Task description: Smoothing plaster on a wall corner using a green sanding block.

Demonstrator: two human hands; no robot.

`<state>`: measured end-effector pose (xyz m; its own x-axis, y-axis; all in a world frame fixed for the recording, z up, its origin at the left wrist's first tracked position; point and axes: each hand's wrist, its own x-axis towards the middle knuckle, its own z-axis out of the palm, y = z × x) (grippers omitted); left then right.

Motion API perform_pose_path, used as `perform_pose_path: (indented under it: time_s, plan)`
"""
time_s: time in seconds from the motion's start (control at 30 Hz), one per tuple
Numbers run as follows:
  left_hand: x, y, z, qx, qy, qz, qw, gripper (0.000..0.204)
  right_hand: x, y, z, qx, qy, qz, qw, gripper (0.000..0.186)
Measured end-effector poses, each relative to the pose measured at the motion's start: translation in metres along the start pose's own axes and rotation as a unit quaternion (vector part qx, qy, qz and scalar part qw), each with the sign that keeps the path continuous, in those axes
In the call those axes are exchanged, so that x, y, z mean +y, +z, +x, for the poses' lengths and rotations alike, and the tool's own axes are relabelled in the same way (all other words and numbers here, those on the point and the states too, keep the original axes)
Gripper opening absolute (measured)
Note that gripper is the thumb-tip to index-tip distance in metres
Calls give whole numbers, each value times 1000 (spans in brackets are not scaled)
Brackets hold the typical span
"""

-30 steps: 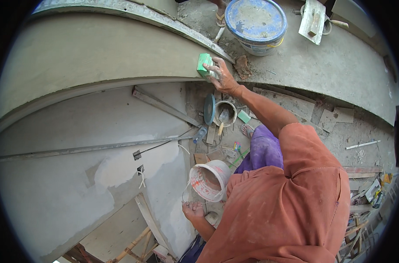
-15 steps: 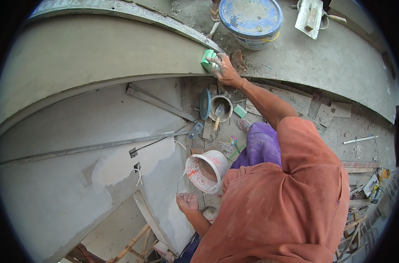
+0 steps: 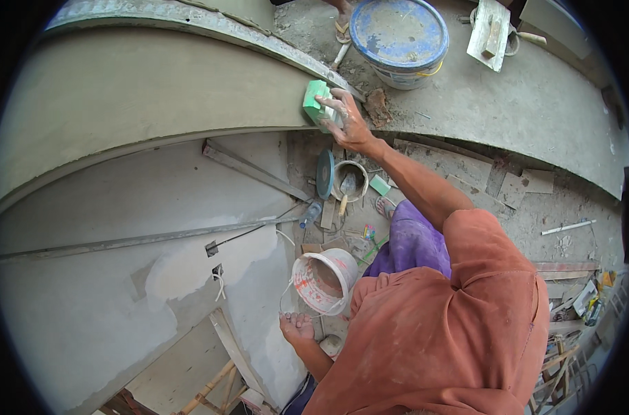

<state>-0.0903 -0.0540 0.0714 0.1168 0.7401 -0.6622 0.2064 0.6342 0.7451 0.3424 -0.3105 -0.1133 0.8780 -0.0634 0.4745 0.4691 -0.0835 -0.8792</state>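
My right hand (image 3: 349, 123), dusted with grey, grips a light green sponge block (image 3: 315, 99) from its right side, against the right end of a smooth, damp-looking plastered band (image 3: 190, 83). A long metal straightedge (image 3: 259, 45) runs along the band's upper edge, close to that hand. Low in the view, my left hand (image 3: 298, 328) has its fingers curled around the wire handle of a white bucket (image 3: 342, 266). The bucket tilts toward the left, its inside splashed orange-red, with murky brownish liquid within.
Beyond the band stand a blue-lidded bucket (image 3: 401, 34) and a plastering float (image 3: 491, 34); another person's foot (image 3: 343, 22) shows there. Below lie a pail with a trowel (image 3: 349, 183), a blue disc (image 3: 325, 174), a second green sponge (image 3: 379, 185), a bottle (image 3: 311, 214) and wood scraps.
My right hand has drawn the sponge slightly left, and more of its green face shows. My left hand still holds the bucket handle. The whole view has shifted a little.
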Motion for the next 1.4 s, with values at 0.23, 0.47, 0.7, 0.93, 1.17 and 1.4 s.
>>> perform_pose_path:
  time_s: [0.23,0.47,0.7,0.93,1.17,1.4]
  plan:
    - [2,13,-2,3,-1,15,1000,33,53,-15,-28,-21,128,-53,990,55]
    - [1,11,6,20,-10,-2,1000,33,-74,6,58,15,-99,55,994,64]
    - [1,19,-10,59,-8,-23,998,30,64,-25,-31,-100,139,-114,978,65]
    - [4,15,-2,21,1,-23,1000,30,-82,5,69,13,-102,-21,995,65]
    - [2,3,2,41,12,-18,999,32,33,-19,-36,10,200,-94,975,66]
    - [7,2,38,41,-1,-30,999,32,-24,-1,-123,171,316,-125,925,86]
